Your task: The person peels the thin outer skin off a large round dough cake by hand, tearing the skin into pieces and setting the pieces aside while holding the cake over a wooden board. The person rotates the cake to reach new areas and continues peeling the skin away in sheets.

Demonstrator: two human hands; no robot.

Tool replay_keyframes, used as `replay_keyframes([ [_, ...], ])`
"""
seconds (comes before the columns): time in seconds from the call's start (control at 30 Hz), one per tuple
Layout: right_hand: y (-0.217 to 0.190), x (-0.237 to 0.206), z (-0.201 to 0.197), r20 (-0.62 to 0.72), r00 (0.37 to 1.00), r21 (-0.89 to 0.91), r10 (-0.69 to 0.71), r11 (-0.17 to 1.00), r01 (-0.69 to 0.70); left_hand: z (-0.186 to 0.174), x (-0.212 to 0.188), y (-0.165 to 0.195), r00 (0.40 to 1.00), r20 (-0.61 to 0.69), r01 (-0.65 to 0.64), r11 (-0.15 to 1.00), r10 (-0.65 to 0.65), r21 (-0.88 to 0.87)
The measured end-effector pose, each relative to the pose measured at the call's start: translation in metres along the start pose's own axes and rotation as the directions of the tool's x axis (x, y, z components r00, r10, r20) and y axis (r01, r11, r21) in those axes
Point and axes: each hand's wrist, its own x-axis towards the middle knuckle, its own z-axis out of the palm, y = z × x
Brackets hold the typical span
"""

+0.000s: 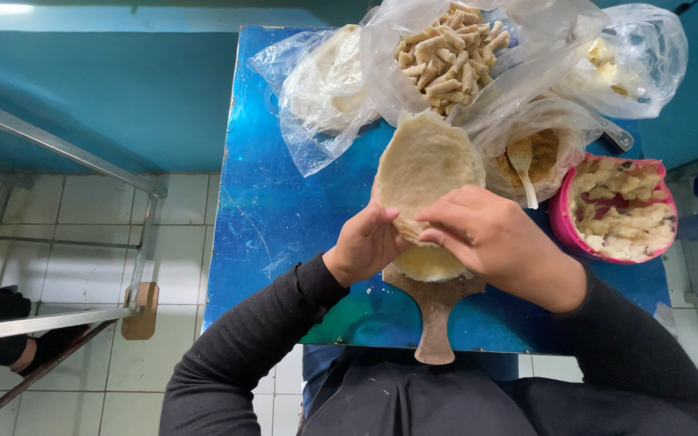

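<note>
A pale, flat round of dough (pixel 426 161) lies over a small wooden paddle board (pixel 435 319) on a blue table (pixel 276 218). My left hand (pixel 365 242) grips the dough's near left edge. My right hand (pixel 498 238) lies over its near right edge, fingers curled onto the dough. Both hands fold or pinch the near rim; the part under them is hidden.
Behind the dough stand plastic bags: one of finger-shaped pieces (pixel 450 56), one of white dough (pixel 329 81), one at the far right (pixel 632 56). A bag with brown filling and a spoon (pixel 527 165) sits beside a pink bowl (pixel 616 208) of pale chunks. A metal frame (pixel 66 153) stands left.
</note>
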Motion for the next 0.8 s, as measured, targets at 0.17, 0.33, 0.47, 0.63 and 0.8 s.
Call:
replay_keyframes([
  [0.17,-0.006,0.002,0.016,-0.115,0.993,-0.015,-0.016,1.0,0.015,-0.001,-0.005,-0.005,0.999,0.026,-0.019,0.999,0.018,0.039],
  [0.33,-0.009,0.0,0.022,-0.162,0.987,-0.057,-0.023,0.998,0.014,0.0,-0.006,-0.007,0.999,0.037,-0.042,0.998,0.04,0.043],
  [0.47,-0.018,-0.005,0.029,-0.179,0.977,-0.256,-0.118,0.964,0.07,0.003,-0.006,-0.007,1.0,0.019,-0.024,0.998,0.023,0.058],
  [0.63,-0.007,-0.002,0.02,-0.144,0.972,0.112,0.185,0.979,-0.17,0.005,-0.004,-0.01,0.997,0.052,-0.057,0.995,0.053,0.079],
  [0.8,0.0,0.0,0.012,-0.068,0.958,0.17,0.277,0.95,-0.262,0.007,-0.004,-0.011,0.996,0.062,-0.076,0.994,0.072,0.072],
])
